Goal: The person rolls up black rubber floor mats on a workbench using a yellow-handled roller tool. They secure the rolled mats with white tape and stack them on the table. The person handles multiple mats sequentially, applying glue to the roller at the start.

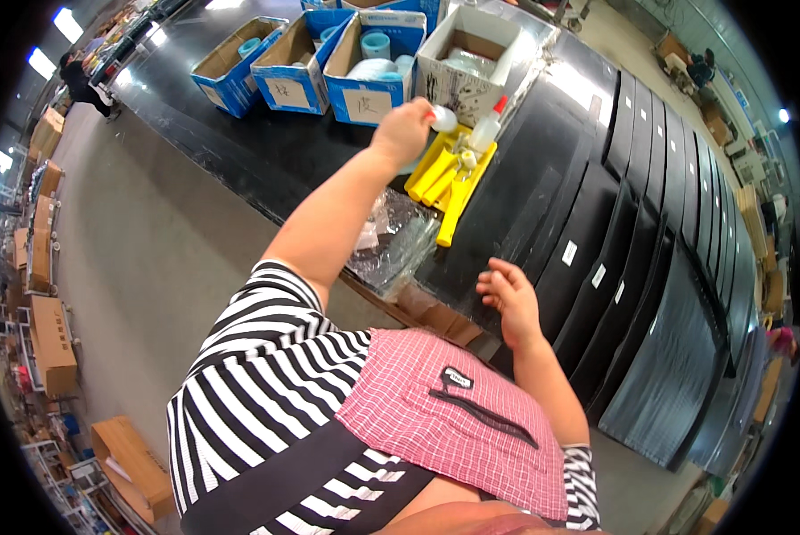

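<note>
My left hand (pixel 402 134) reaches forward over the black table, its fingers closed on a small white squeeze bottle (pixel 446 120) with a red tip. The held bottle is just above the far end of a yellow tray (pixel 429 165). In that tray stands a second squeeze bottle (pixel 484 135) with a red cap, beside several yellow-handled tools (pixel 454 210). Nearer to me, my right hand (pixel 511 299) hovers by the table's near edge with loosely bent fingers apart and nothing in them. Crumpled clear plastic film (pixel 395 241) lies between the tray and the edge.
Blue cartons (pixel 364 100) and a white carton (pixel 458 87) line the table's far side, some holding light-blue rolls. Black panels with white labels (pixel 587 259) lie in overlapping rows to the right. Brown cardboard boxes (pixel 54 343) stand along the left. Other people are far off.
</note>
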`<action>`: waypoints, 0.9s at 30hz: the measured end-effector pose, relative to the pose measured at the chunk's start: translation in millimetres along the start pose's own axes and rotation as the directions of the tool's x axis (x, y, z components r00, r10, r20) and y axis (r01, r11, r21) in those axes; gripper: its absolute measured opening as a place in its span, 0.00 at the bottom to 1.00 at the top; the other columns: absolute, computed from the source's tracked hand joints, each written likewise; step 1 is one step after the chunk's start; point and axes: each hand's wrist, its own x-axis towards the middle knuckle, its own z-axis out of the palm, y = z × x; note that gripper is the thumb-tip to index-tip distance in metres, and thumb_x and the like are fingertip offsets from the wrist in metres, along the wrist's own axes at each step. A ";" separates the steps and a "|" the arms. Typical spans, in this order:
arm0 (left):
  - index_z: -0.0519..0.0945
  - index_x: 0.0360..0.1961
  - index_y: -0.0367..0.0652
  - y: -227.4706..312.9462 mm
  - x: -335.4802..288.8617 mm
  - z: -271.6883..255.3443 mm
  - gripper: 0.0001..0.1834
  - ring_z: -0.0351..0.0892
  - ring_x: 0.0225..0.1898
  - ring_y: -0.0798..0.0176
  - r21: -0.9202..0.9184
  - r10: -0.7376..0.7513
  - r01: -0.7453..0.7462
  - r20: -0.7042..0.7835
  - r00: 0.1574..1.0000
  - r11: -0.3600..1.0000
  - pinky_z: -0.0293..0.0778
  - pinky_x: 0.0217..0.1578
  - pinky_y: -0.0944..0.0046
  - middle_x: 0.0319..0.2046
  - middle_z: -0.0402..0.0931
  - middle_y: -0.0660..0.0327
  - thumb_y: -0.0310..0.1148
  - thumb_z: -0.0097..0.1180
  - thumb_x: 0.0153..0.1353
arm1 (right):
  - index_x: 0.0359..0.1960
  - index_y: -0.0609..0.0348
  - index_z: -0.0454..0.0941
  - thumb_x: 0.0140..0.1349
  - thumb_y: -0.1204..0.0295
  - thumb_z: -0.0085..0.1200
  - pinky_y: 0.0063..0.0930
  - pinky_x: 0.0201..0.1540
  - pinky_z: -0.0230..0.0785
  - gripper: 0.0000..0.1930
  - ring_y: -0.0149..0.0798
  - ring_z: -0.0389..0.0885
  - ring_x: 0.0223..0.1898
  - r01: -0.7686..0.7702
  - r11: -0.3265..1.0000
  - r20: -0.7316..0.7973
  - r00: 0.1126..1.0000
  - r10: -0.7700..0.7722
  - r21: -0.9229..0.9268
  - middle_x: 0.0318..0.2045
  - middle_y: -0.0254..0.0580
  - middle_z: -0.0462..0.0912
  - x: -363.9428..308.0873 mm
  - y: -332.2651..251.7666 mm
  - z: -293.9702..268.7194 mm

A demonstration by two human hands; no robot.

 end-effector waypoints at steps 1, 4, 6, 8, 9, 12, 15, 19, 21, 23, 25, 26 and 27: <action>0.81 0.41 0.40 -9.7 5.4 11.9 0.09 0.84 0.42 0.36 0.022 0.025 -0.026 0.015 1.000 0.999 0.79 0.43 0.45 0.37 0.85 0.45 0.34 0.57 0.71 | 0.65 0.65 0.74 0.76 0.68 0.55 0.24 0.47 0.76 0.21 0.32 0.84 0.46 -0.004 1.000 0.004 1.000 0.004 -0.022 0.49 0.42 0.85 -3.4 2.2 1.7; 0.81 0.41 0.41 -21.3 10.9 41.0 0.07 0.84 0.45 0.39 0.147 0.024 -0.040 0.106 0.994 0.988 0.79 0.46 0.45 0.38 0.84 0.45 0.31 0.54 0.70 | 0.65 0.65 0.74 0.75 0.69 0.56 0.24 0.46 0.76 0.21 0.33 0.85 0.44 -0.033 0.999 -0.010 0.999 0.033 -0.015 0.48 0.43 0.86 -12.4 13.2 0.0; 0.81 0.42 0.43 -2.0 23.4 39.2 0.08 0.84 0.46 0.40 0.243 0.043 -0.076 0.138 0.990 0.967 0.80 0.48 0.46 0.41 0.84 0.46 0.30 0.52 0.68 | 0.64 0.64 0.75 0.75 0.70 0.56 0.24 0.45 0.77 0.20 0.33 0.85 0.43 -0.023 0.999 -0.047 0.999 0.024 0.023 0.47 0.43 0.86 -19.1 19.6 -6.0; 0.82 0.44 0.44 13.4 33.2 42.0 0.09 0.85 0.48 0.41 0.301 0.072 -0.122 0.174 0.982 0.946 0.80 0.50 0.47 0.44 0.83 0.48 0.30 0.51 0.66 | 0.63 0.63 0.76 0.75 0.70 0.56 0.25 0.44 0.77 0.18 0.32 0.85 0.43 -0.012 0.998 -0.102 0.995 0.018 0.058 0.46 0.43 0.86 -31.4 24.9 -12.3; 0.82 0.44 0.44 5.5 37.8 47.3 0.10 0.85 0.49 0.41 0.313 0.086 -0.139 0.176 0.981 0.940 0.80 0.51 0.47 0.46 0.83 0.49 0.30 0.51 0.66 | 0.62 0.62 0.76 0.75 0.70 0.56 0.24 0.44 0.77 0.17 0.32 0.85 0.43 -0.004 0.998 -0.113 0.994 0.010 0.059 0.46 0.42 0.86 -34.5 24.2 -13.1; 0.82 0.47 0.45 6.1 49.8 52.8 0.11 0.83 0.53 0.45 0.364 0.016 -0.161 0.372 0.928 0.917 0.79 0.56 0.49 0.47 0.83 0.51 0.31 0.52 0.67 | 0.60 0.61 0.77 0.76 0.71 0.54 0.24 0.44 0.77 0.15 0.32 0.85 0.43 -0.001 0.997 -0.113 0.994 0.010 0.082 0.46 0.41 0.86 -42.0 27.9 -10.5; 0.83 0.49 0.45 20.1 54.4 59.1 0.12 0.83 0.54 0.45 0.342 0.012 -0.164 0.405 0.914 0.925 0.79 0.56 0.49 0.48 0.83 0.51 0.32 0.53 0.67 | 0.61 0.62 0.76 0.75 0.71 0.55 0.25 0.44 0.76 0.16 0.32 0.86 0.42 -0.023 0.994 -0.118 0.992 0.035 0.102 0.45 0.41 0.86 -49.8 34.4 -7.0; 0.74 0.68 0.57 37.0 63.1 52.8 0.26 0.85 0.55 0.49 0.414 -0.168 -0.065 0.503 0.848 0.908 0.79 0.55 0.51 0.51 0.85 0.51 0.31 0.52 0.69 | 0.61 0.63 0.76 0.74 0.71 0.57 0.24 0.43 0.77 0.17 0.32 0.86 0.42 0.015 0.994 -0.111 0.994 -0.003 0.105 0.46 0.42 0.86 -62.3 34.1 -6.3; 0.65 0.76 0.61 50.1 60.9 38.9 0.34 0.86 0.54 0.49 0.441 -0.215 -0.036 0.506 0.835 0.897 0.80 0.54 0.51 0.52 0.85 0.50 0.31 0.52 0.69 | 0.61 0.63 0.76 0.75 0.72 0.56 0.23 0.43 0.77 0.16 0.32 0.86 0.42 0.037 0.993 -0.138 0.990 -0.021 0.112 0.46 0.42 0.86 -69.9 38.0 -12.9; 0.56 0.81 0.63 58.4 55.2 26.3 0.41 0.86 0.52 0.48 0.459 -0.224 -0.049 0.521 0.824 0.887 0.80 0.52 0.51 0.51 0.86 0.50 0.32 0.57 0.69 | 0.60 0.62 0.77 0.76 0.71 0.55 0.25 0.42 0.78 0.16 0.34 0.87 0.42 0.062 0.993 -0.165 0.985 -0.045 0.097 0.45 0.43 0.87 -77.4 45.5 -20.7; 0.55 0.81 0.63 66.5 39.2 10.1 0.42 0.87 0.50 0.48 0.426 -0.193 -0.052 0.511 0.837 0.903 0.80 0.51 0.51 0.50 0.86 0.50 0.33 0.58 0.69 | 0.60 0.62 0.77 0.76 0.71 0.54 0.25 0.42 0.79 0.15 0.34 0.87 0.42 0.054 0.993 -0.185 0.982 -0.033 0.109 0.45 0.43 0.87 -88.3 55.4 -25.6; 0.54 0.81 0.61 71.4 20.1 0.9 0.42 0.87 0.48 0.48 0.367 -0.118 -0.076 0.479 0.870 0.927 0.80 0.50 0.50 0.48 0.86 0.49 0.34 0.59 0.69 | 0.60 0.63 0.77 0.75 0.72 0.55 0.24 0.43 0.78 0.16 0.34 0.87 0.42 0.041 0.991 -0.200 0.980 -0.015 0.127 0.45 0.43 0.87 -94.8 60.9 -26.6; 0.53 0.81 0.60 79.4 -4.3 -12.0 0.43 0.86 0.47 0.47 0.312 -0.046 -0.103 0.435 0.899 0.944 0.80 0.49 0.50 0.47 0.86 0.49 0.35 0.59 0.69 | 0.61 0.63 0.77 0.75 0.72 0.55 0.23 0.43 0.78 0.16 0.33 0.86 0.42 0.031 0.989 -0.208 0.978 0.000 0.147 0.45 0.42 0.86 -99.8 66.0 -27.6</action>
